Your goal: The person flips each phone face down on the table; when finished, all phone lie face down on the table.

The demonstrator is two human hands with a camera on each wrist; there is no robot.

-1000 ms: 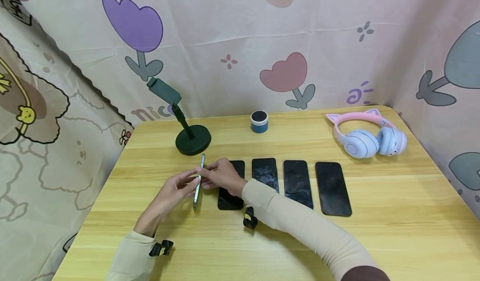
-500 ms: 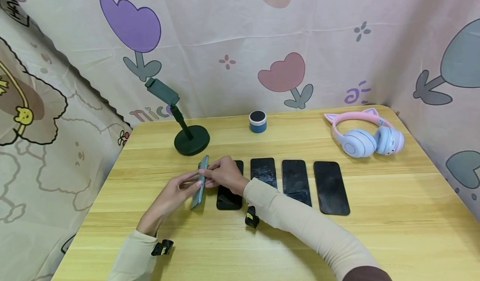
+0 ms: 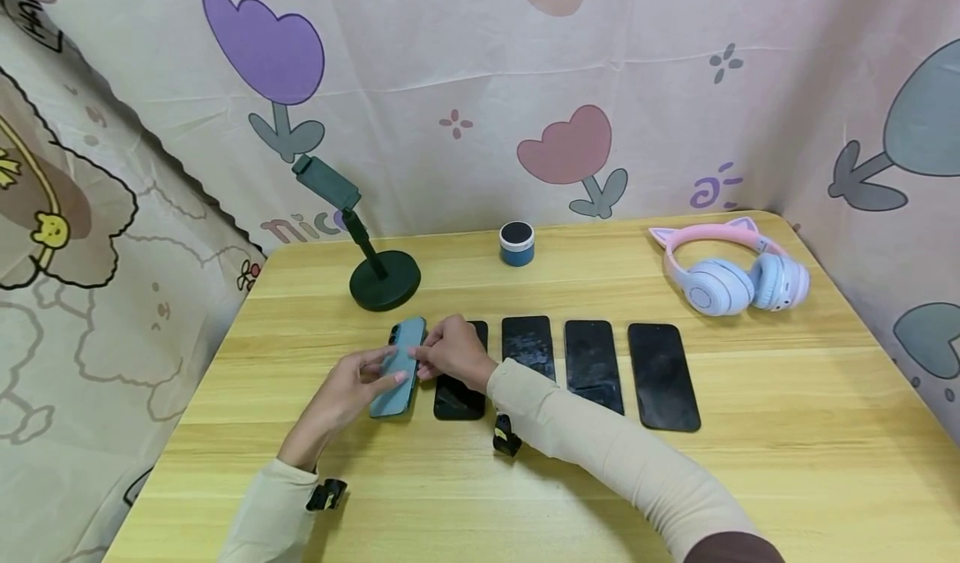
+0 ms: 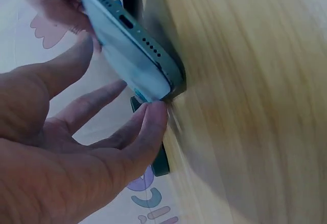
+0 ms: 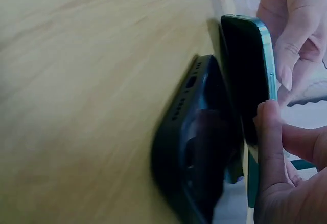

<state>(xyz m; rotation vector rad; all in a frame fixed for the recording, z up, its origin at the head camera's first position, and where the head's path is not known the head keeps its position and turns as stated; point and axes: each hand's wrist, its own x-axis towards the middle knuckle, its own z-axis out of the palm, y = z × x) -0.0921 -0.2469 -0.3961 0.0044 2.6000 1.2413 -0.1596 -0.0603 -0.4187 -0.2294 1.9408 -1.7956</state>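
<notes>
A light blue smartphone (image 3: 406, 335) is tilted up off the table at the left end of a row of phones, its back with the camera facing up and left. My right hand (image 3: 456, 354) pinches its right long edge between thumb and fingers; the right wrist view shows a fingertip on the dark screen side (image 5: 248, 55). My left hand (image 3: 341, 396) is at the opposite edge. In the left wrist view its fingertips (image 4: 156, 112) touch the phone's edge, while the thumb (image 4: 76, 58) stays clear of the back. Under the right hand lies a black phone (image 3: 460, 400).
Several black phones, among them one at the right end (image 3: 664, 377), lie face up in a row. Behind stand a dark green desk lamp (image 3: 385, 281), a small blue and white jar (image 3: 517, 253) and cat-ear headphones (image 3: 720, 288). A patterned curtain (image 3: 420, 46) backs the table (image 3: 450, 496).
The smartphone has turned from nearly edge-on to leaning left, so its light blue back shows. Both hands stay close to where they were, the left thumb loosening from the phone.
</notes>
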